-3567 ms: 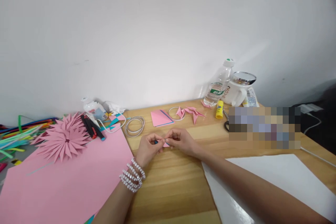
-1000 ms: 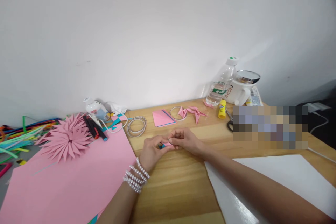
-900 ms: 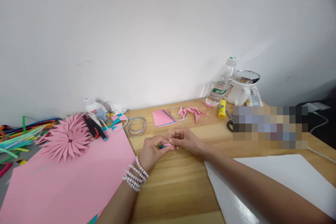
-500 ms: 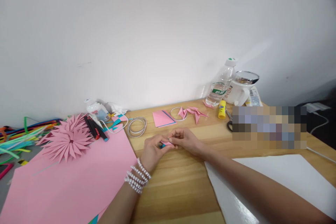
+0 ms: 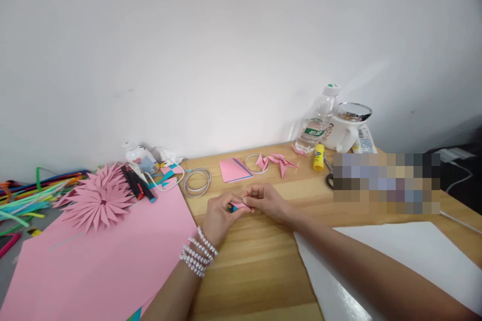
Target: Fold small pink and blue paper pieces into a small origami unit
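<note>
Between the fingertips of both hands is a small folded piece of paper (image 5: pixel 241 206), pink on one face and blue on the other. My left hand (image 5: pixel 219 214), with a pearl bracelet (image 5: pixel 198 256) at its wrist, pinches the left part of the paper. My right hand (image 5: pixel 265 202) pinches the right end, its thumb and finger pressed together. Fingers hide much of the fold. Just beyond the hands lie pink and blue paper squares (image 5: pixel 234 169) and folded pink paper pieces (image 5: pixel 280 163).
Large pink sheets (image 5: pixel 109 266) lie at left under a pink paper flower (image 5: pixel 101 203) and markers (image 5: pixel 137 184). A coiled cable (image 5: pixel 197 182) is near the wall. At right are a water bottle (image 5: pixel 315 123), glue stick (image 5: pixel 318 157), scissors (image 5: pixel 330 178), mug (image 5: pixel 341 133) and white sheet (image 5: pixel 399 246).
Almost nothing differs. Both hands keep the same pinch on the folded paper, and the view has shifted very slightly.
</note>
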